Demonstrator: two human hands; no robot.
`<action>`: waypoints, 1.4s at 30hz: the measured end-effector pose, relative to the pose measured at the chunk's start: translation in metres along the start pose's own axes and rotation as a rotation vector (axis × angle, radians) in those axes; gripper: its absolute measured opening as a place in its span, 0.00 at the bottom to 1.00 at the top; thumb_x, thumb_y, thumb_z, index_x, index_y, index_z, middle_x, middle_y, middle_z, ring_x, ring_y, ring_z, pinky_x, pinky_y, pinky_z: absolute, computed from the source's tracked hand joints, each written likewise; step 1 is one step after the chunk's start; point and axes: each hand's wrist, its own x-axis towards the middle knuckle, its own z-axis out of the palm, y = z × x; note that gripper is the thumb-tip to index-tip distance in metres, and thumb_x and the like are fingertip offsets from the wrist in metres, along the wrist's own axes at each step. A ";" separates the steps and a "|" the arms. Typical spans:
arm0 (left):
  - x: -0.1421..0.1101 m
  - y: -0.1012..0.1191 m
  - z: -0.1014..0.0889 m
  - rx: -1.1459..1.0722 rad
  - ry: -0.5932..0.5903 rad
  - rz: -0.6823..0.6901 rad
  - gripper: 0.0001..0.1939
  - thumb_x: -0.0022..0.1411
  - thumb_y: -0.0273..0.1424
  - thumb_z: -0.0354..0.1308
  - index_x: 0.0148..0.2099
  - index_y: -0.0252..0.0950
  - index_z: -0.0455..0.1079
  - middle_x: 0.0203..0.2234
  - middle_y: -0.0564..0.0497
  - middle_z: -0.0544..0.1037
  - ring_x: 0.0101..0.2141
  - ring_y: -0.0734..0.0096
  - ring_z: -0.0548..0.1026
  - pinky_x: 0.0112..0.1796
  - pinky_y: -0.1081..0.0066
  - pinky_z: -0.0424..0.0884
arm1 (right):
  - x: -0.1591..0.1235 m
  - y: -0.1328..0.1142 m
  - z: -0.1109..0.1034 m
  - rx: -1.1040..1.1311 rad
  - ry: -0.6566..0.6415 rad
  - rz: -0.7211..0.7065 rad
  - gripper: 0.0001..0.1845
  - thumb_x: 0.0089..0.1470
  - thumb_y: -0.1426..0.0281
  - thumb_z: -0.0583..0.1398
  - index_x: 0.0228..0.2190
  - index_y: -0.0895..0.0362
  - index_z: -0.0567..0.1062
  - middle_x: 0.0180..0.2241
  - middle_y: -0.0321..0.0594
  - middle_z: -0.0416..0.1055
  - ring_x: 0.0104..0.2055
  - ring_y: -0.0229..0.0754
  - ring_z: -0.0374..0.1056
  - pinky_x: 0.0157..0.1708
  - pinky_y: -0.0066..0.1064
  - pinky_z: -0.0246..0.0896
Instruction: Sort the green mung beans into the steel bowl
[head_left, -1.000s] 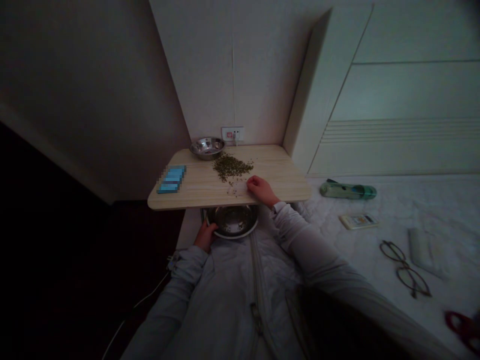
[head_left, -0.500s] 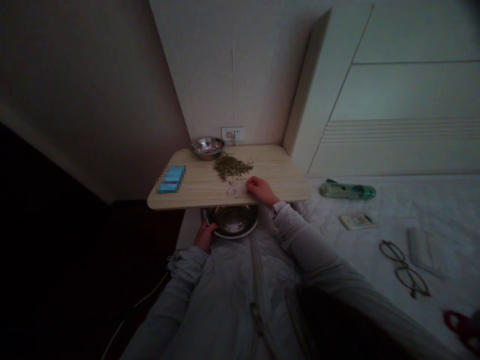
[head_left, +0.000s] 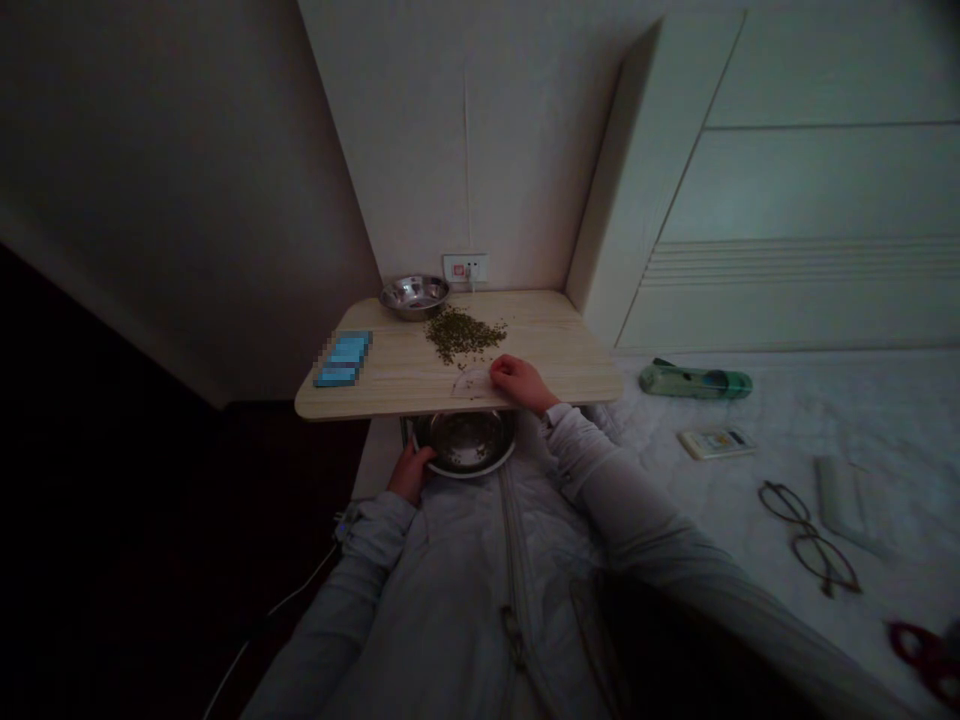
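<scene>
A small wooden table (head_left: 390, 385) stands against the wall. On it lies a heap of small green beans (head_left: 461, 334). My right hand (head_left: 517, 381) rests on the tabletop near its front edge, fingers curled on a clear plastic card (head_left: 471, 383) that stands on the table with a few beans before it. My left hand (head_left: 412, 472) grips the rim of a steel bowl (head_left: 466, 442) held just under the table's front edge. A second steel bowl (head_left: 414, 294) sits at the back of the table.
A blue blurred box (head_left: 343, 359) lies on the table's left side. A wall socket (head_left: 465, 267) is behind. On the bed at right lie a green case (head_left: 694, 381), a phone (head_left: 715, 441), glasses (head_left: 810, 537) and a white remote (head_left: 844, 505).
My right hand and the clear card slid a little toward the table's front edge, pushing a few beans along. The left hand and the lower bowl stayed put.
</scene>
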 end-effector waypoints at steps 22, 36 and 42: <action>0.003 -0.003 -0.003 0.003 -0.009 0.006 0.14 0.36 0.22 0.52 0.32 0.34 0.64 0.23 0.52 0.72 0.30 0.67 0.71 0.27 0.72 0.67 | -0.001 0.000 0.000 0.035 -0.067 -0.016 0.07 0.39 0.70 0.52 0.24 0.59 0.68 0.19 0.33 0.67 0.22 0.31 0.59 0.24 0.24 0.51; -0.001 0.000 0.001 -0.022 0.002 -0.019 0.14 0.37 0.21 0.51 0.32 0.35 0.63 0.21 0.53 0.72 0.28 0.67 0.72 0.27 0.71 0.68 | 0.007 0.011 0.003 0.231 0.038 -0.029 0.08 0.42 0.68 0.51 0.26 0.58 0.65 0.20 0.32 0.67 0.21 0.29 0.58 0.24 0.23 0.53; 0.000 0.001 0.000 -0.015 0.005 -0.025 0.15 0.37 0.21 0.52 0.33 0.35 0.64 0.22 0.52 0.72 0.29 0.66 0.72 0.27 0.71 0.68 | 0.005 0.009 0.003 0.130 0.020 -0.032 0.09 0.43 0.68 0.52 0.28 0.58 0.66 0.22 0.33 0.69 0.21 0.29 0.59 0.25 0.24 0.53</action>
